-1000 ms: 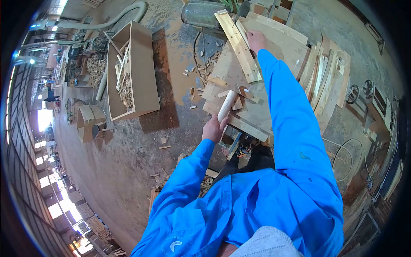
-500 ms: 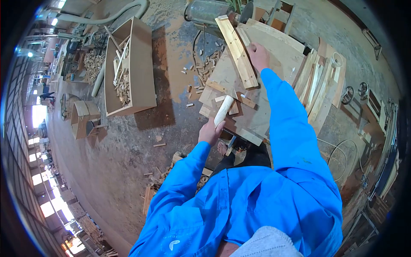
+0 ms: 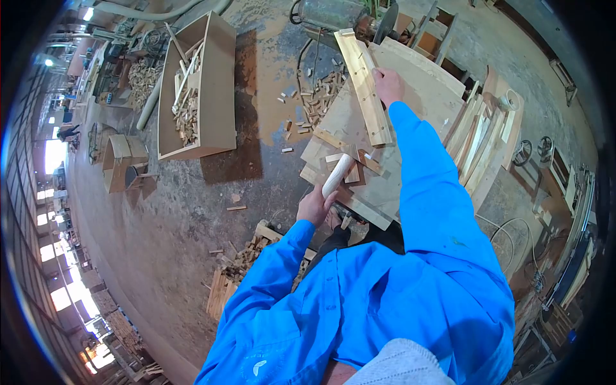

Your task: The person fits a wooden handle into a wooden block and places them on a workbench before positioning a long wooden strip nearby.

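My left hand (image 3: 312, 206) is closed around the thick pale grip of a wooden-handled tool (image 3: 337, 176). Its far end has a small greyish head, too small to identify, over the near left part of the worktable (image 3: 420, 96). My right hand (image 3: 389, 86) grips the right edge of a long wooden board (image 3: 364, 90) with several dark spots along it. A narrower strip lies along the board's upper right side, partly hidden by my fingers. Small wooden offcuts (image 3: 369, 163) lie close to the tool's head.
Left of the table stands a large open box (image 3: 218, 83) holding wood scraps. Long strips (image 3: 478, 144) are stacked at the table's right. A machine (image 3: 333, 16) stands beyond it. More offcuts (image 3: 324, 96) litter the floor, and a cable (image 3: 513, 224) coils at right.
The board has turned slightly more upright in view, its near end now lower. The tool in my left hand has shifted slightly down. The surroundings have shifted a little in view.
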Demonstrator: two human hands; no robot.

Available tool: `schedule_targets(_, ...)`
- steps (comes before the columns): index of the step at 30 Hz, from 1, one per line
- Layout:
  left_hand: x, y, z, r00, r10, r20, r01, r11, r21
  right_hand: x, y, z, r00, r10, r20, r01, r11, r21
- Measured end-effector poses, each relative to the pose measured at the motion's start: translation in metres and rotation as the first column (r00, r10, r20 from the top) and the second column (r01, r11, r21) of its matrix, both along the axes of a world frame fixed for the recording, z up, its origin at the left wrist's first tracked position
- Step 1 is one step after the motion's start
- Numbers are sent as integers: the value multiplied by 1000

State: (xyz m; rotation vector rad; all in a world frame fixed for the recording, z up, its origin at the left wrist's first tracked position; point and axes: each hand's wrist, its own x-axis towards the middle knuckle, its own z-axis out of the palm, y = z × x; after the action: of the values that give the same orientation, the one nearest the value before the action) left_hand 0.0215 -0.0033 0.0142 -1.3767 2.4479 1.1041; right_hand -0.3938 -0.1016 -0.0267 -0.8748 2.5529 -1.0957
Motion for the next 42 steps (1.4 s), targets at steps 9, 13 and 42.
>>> schedule_targets(9,-4,-2,-8,999,-3,47,3,1000,5,-13,-24,-4,1000,1,11,0,999,-43)
schedule_targets(13,-5,-3,-16,1000,-2,22,2,1000,5,-12,-24,-7,999,-25,-20,24,998,-63)
schedule_targets(42,-12,-3,-38,999,-4,-37,2,998,-68,-21,-16,-9,999,11,-42,-14,997,-77)
